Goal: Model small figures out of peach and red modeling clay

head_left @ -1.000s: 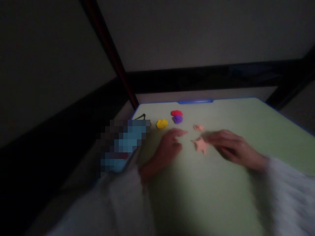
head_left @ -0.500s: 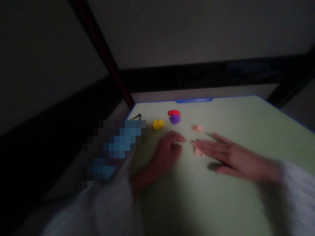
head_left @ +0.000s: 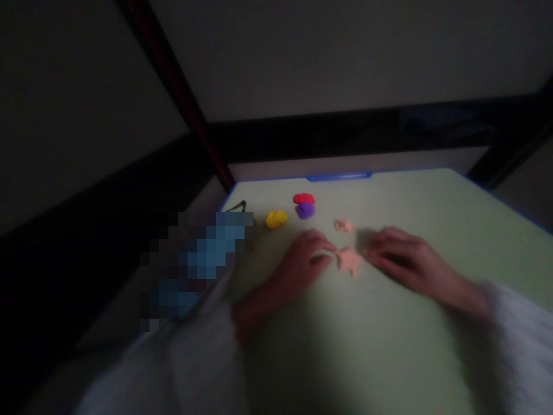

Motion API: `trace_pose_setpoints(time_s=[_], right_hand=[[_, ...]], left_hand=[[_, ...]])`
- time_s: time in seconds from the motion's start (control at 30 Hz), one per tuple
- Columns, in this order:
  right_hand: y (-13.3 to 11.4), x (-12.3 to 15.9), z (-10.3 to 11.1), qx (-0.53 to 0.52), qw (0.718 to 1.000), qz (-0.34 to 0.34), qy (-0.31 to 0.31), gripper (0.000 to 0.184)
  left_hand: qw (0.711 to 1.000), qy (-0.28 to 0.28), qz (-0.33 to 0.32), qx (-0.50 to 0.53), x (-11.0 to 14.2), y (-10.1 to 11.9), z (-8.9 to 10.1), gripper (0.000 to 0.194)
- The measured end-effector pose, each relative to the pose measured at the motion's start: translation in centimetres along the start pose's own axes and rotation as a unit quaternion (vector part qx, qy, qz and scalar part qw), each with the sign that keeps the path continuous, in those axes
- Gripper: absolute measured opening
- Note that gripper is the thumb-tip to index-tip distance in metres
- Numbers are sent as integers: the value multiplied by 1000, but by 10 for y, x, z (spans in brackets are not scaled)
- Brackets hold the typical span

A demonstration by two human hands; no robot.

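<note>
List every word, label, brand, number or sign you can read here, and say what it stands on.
None can be read.
Pink star, yellow lump, red lump, purple lump: no marks visible.
Table: no lettering visible.
Pixelated patch: blurred out; any text there is unreadable.

The scene is dimly lit, the wall left in gloom. The tabletop is lit more brightly towards its far side, while its near part is darkened by soft shadows beside the sleeves. Detail is softened by blur, and a patch at left is coarsely pixelated.
</note>
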State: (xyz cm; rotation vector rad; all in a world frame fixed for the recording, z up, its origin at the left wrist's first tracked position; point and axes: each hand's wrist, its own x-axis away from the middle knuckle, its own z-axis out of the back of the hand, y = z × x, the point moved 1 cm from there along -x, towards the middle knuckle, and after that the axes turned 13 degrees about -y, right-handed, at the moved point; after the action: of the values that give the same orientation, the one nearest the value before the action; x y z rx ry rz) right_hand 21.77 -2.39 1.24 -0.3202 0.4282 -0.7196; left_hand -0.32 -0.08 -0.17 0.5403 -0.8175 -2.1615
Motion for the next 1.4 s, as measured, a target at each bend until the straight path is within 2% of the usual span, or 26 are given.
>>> trace_pose_setpoints(time_s=[0.13,0.23,0.3,0.4,0.57,0.8,1.4], right_hand=[[-3,-2,-2,-26,999,16,-19,17],[-5,-2,-2,-51,999,0,-2,16],[-7,-3,-2,-56,998,-15,9,16],[-10,-4,-4,-52,998,-29,15,17],[-14,-5,-7,-64,997,-47,8,20],[-16,-7,-8,-77,996,-51,8,23],[-14,-11,-10,-62,997,-39,-4,18]], left_hand=[[999,9,-27,21,1,4,1,10],[999,19,-21,30,2,7,1,6],[999,20,-11,34,2,9,2,10],[999,-8,-21,42,2,11,1,18],[997,-52,-51,19,4,13,2,20],[994,-96,-47,-13,6,14,1,23],[994,-90,-62,-8,5,13,1,22]])
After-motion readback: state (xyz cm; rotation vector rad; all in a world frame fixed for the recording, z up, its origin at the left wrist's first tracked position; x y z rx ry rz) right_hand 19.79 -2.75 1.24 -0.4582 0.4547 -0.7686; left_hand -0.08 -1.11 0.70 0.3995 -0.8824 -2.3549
